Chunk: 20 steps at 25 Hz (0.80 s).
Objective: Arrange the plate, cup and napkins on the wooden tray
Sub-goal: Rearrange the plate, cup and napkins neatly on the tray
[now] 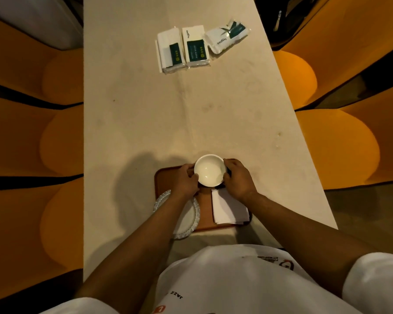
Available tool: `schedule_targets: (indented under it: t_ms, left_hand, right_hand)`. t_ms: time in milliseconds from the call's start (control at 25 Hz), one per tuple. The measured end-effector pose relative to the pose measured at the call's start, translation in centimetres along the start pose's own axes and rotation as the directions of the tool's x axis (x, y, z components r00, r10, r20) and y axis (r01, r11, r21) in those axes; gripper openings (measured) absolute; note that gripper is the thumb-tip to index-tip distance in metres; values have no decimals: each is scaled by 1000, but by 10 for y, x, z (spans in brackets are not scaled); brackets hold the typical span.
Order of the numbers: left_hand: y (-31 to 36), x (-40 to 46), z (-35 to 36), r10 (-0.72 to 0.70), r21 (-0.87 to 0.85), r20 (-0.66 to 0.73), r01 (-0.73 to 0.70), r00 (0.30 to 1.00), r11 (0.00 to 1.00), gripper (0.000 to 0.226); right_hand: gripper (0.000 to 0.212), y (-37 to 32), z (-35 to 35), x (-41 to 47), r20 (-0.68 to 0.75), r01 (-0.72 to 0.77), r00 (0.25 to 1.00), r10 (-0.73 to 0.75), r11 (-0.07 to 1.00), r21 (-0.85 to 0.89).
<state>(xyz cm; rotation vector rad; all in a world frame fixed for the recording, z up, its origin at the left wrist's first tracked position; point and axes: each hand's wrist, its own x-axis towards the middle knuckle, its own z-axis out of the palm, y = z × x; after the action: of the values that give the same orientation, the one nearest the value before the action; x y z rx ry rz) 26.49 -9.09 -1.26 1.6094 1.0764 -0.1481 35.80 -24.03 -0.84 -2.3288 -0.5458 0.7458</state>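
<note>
Both hands' fingers clamp the white, glossy, empty cup over the wooden tray

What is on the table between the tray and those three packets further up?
Nothing: in the head view the pale table is bare between the wooden tray, where both hands hold the cup, and the three packets.

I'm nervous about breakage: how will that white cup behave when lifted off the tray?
The white cup looks glazed and rigid, so probably slippery and chippable. Its wide, shallow shape suggests it won't tip easily. Both hands, left hand and right hand, flank it, which should steady it.
</note>
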Motion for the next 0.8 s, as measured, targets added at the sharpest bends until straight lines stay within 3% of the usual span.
schedule_targets:
  t_ms: [160, 360, 800]
  left_hand:
    - [-15, 2, -26, 0, -44, -57, -3, 998, 999, 36]
    - [-26, 1, -45, 55, -25, -94, -58, 994, 998, 34]
    - [-22, -2, -45, 19, -67, -67, -23, 998, 997, 36]
  right_hand:
    - [38, -20, 16, 1, -7, 132, 991, -132, 991, -10]
    - [45, -31, 32, 5, 42, 97, 994, -96, 995, -17]
    - [43, -32, 34, 5, 44, 72, 997, -71, 997, -19]
